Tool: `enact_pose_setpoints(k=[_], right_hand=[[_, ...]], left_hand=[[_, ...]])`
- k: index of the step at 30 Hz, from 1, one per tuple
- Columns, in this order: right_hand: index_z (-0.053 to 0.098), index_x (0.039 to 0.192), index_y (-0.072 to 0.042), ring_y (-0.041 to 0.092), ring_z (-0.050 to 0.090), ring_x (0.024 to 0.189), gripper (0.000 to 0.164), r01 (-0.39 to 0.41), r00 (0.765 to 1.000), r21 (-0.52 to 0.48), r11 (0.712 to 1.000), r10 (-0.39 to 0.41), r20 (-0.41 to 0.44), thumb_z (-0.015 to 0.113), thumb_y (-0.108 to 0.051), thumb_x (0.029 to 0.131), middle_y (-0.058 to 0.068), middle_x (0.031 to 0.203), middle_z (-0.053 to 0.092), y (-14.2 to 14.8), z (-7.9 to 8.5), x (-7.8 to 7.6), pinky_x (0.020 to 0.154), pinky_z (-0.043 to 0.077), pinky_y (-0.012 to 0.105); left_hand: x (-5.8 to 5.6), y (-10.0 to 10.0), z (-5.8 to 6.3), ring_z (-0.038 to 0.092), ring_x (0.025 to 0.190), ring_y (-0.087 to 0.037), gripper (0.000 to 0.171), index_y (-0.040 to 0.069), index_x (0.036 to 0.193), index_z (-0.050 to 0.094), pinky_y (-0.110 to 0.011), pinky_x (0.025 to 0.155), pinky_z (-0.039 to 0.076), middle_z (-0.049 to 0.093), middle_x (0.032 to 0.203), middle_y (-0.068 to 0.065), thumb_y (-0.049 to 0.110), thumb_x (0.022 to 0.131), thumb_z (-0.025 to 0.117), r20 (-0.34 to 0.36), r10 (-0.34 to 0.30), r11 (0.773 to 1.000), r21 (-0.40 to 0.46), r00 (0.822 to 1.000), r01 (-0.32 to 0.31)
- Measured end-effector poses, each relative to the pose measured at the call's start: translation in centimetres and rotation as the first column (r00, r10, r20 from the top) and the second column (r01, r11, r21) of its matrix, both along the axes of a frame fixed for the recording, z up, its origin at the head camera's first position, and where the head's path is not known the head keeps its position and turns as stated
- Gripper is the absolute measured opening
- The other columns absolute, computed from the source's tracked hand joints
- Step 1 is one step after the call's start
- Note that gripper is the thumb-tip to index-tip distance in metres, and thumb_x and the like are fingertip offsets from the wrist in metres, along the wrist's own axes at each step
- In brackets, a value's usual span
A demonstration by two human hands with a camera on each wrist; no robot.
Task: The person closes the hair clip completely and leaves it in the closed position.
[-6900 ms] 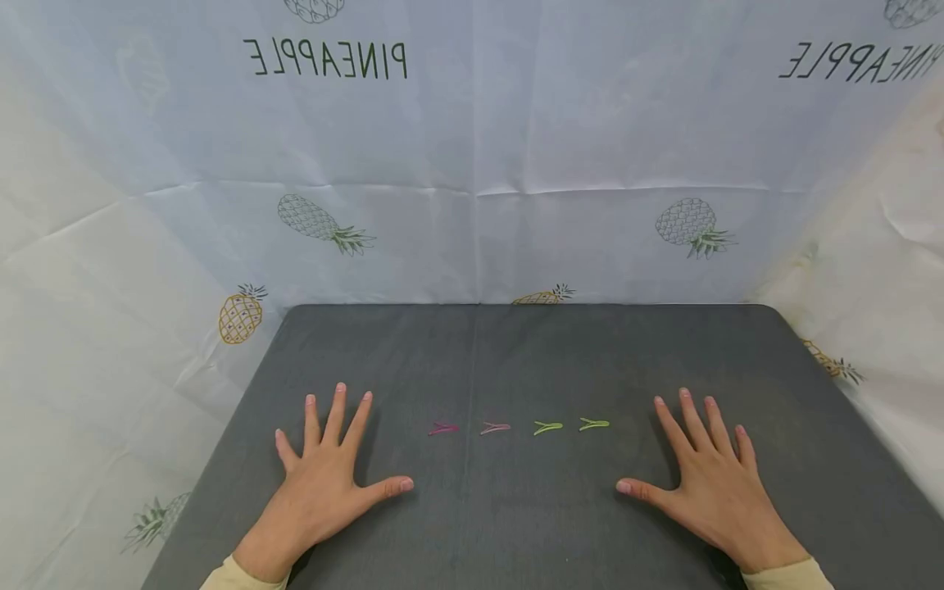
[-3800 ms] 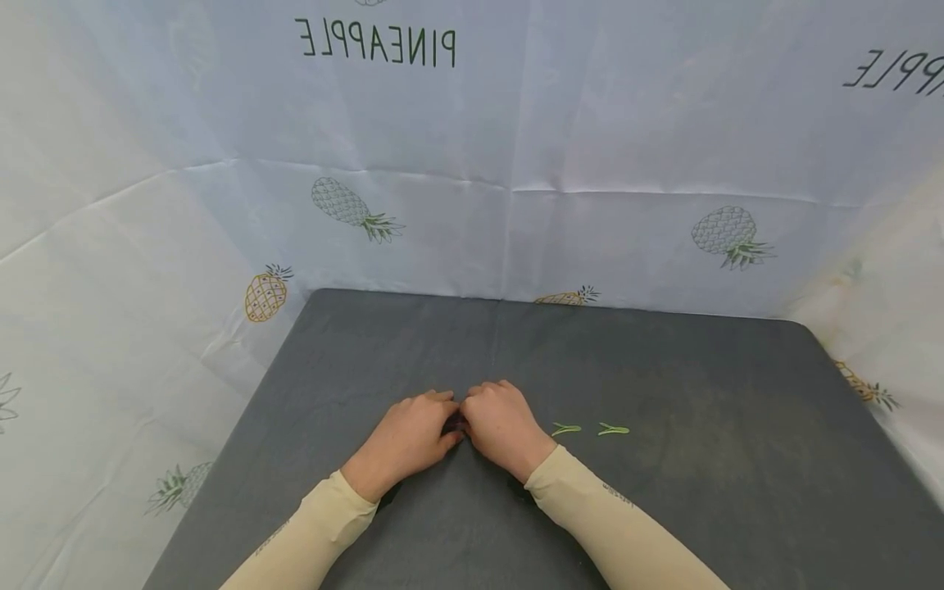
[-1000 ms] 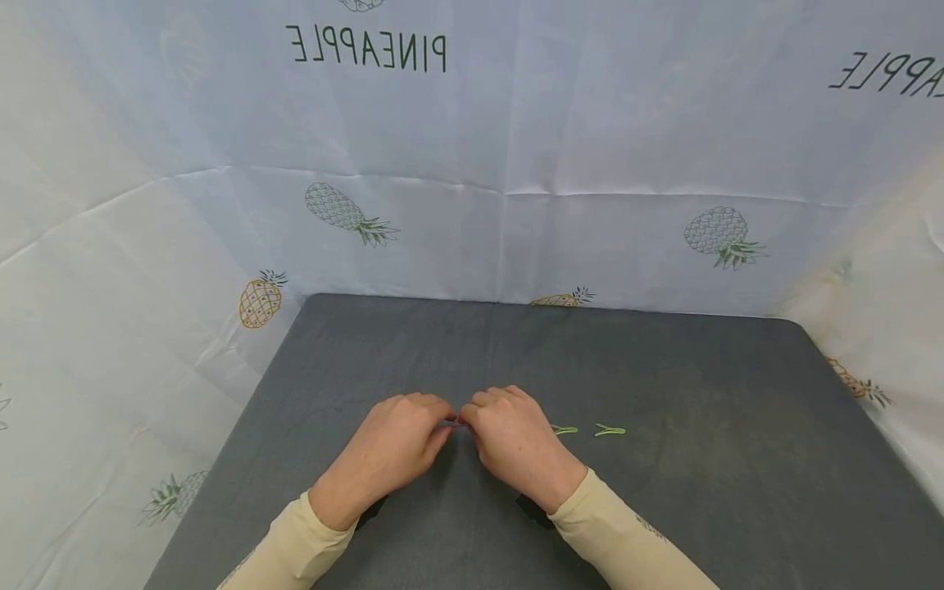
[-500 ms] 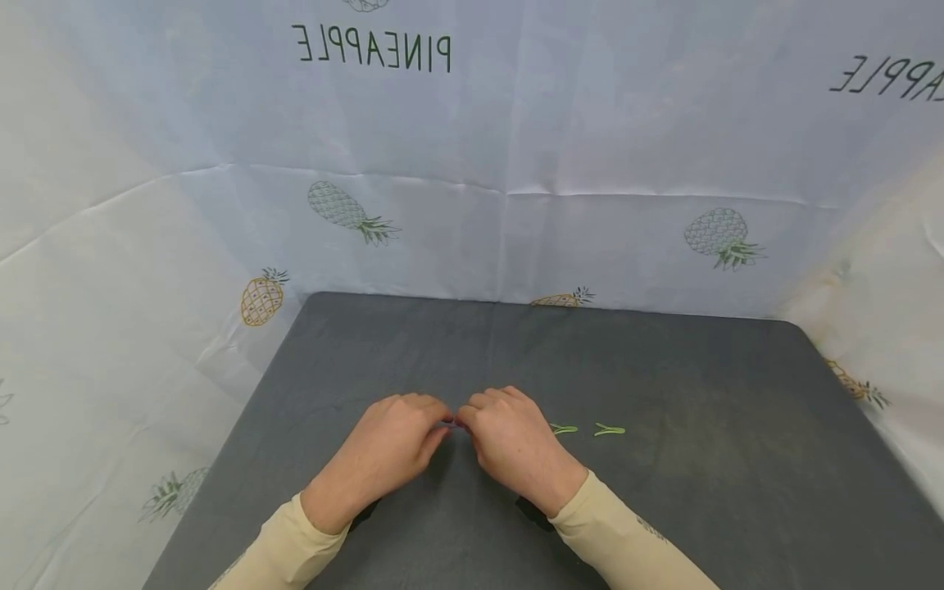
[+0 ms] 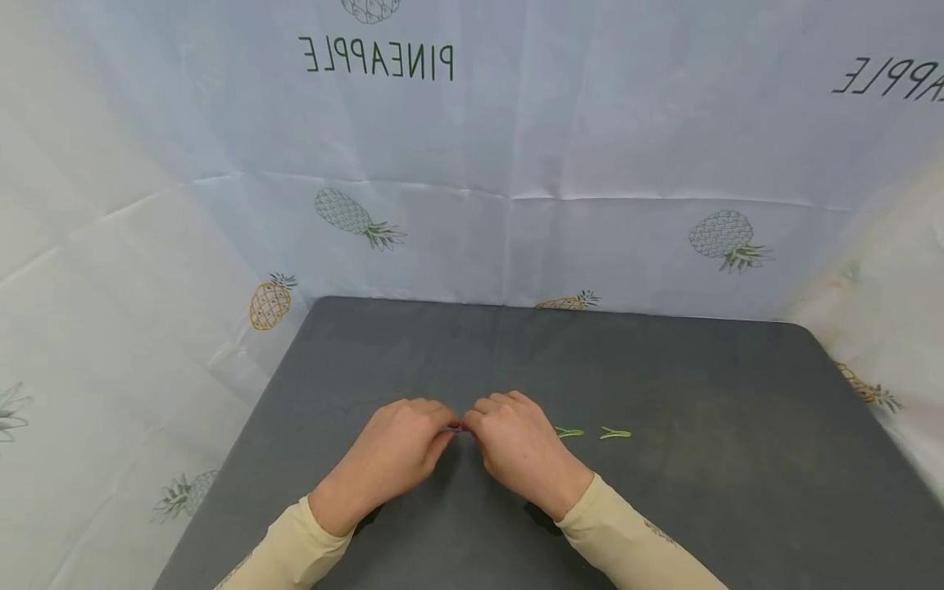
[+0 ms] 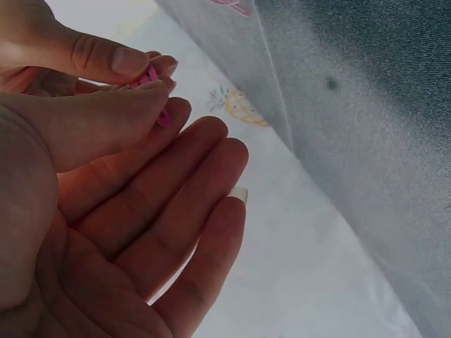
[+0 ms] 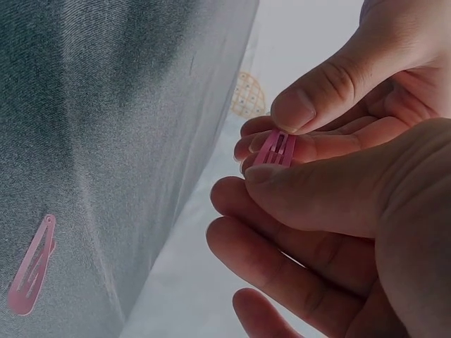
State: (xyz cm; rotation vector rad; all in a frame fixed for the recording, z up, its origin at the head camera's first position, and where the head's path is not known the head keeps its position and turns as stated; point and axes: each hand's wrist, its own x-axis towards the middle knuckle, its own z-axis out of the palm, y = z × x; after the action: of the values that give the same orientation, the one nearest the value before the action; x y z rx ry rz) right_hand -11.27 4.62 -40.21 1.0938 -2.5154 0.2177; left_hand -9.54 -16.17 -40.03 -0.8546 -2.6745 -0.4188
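Note:
My left hand and right hand meet over the middle of the table. Between them is a pink snap hair clip, pinched by thumb and fingers of both hands. It is raised off the table; fingertips cover its ends, and whether it is snapped flat I cannot tell. A second pink hair clip lies on the table in the right wrist view, its parts spread apart; the head view hides it. To the right of my right hand lie two green hair clips, both splayed in a V, the nearer one partly covered.
The dark grey table has rounded far corners. A white cloth printed with pineapples hangs behind it and along both sides.
At first both hands lay spread on the table, with several clips in a row between them. They have come together and lifted one pink clip. During the last second the hands barely move.

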Motion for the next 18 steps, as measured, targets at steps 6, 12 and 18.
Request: enact_pose_setpoints(k=[6,12,18], right_hand=[[0.079,0.086,-0.021,0.012,0.063,0.071,0.017,-0.003,1.0,-0.001,1.0,0.003,-0.008,0.084,-0.005,0.091,-0.006,0.076,0.068,0.02,0.01,0.08,0.074,0.054,0.032],[0.078,0.085,-0.02,0.012,0.06,0.069,0.017,-0.005,1.0,-0.01,1.0,0.005,-0.013,0.083,-0.005,0.091,-0.006,0.074,0.066,0.02,0.12,0.16,0.071,0.052,0.03],[0.078,0.085,-0.02,0.012,0.06,0.069,0.017,-0.006,1.0,0.0,1.0,0.006,-0.019,0.082,-0.005,0.092,-0.005,0.074,0.065,0.1,0.2,0.21,0.071,0.052,0.03]], left_hand=[[-0.02,-0.01,-0.09,0.061,0.069,-0.008,0.008,0.018,0.096,0.081,-0.026,0.066,0.052,0.072,0.083,0.007,0.013,0.093,0.085,-0.018,-0.01,1.0,-0.003,1.0,0.009],[-0.08,0.08,-0.12,0.061,0.069,-0.009,0.006,0.018,0.096,0.081,-0.027,0.066,0.053,0.07,0.08,0.007,0.013,0.094,0.084,-0.046,-0.01,1.0,-0.006,0.999,0.01],[-0.21,0.23,-0.21,0.061,0.068,-0.01,0.005,0.018,0.095,0.081,-0.028,0.066,0.053,0.069,0.079,0.007,0.013,0.095,0.083,-0.053,-0.009,1.0,-0.003,0.999,0.009]])
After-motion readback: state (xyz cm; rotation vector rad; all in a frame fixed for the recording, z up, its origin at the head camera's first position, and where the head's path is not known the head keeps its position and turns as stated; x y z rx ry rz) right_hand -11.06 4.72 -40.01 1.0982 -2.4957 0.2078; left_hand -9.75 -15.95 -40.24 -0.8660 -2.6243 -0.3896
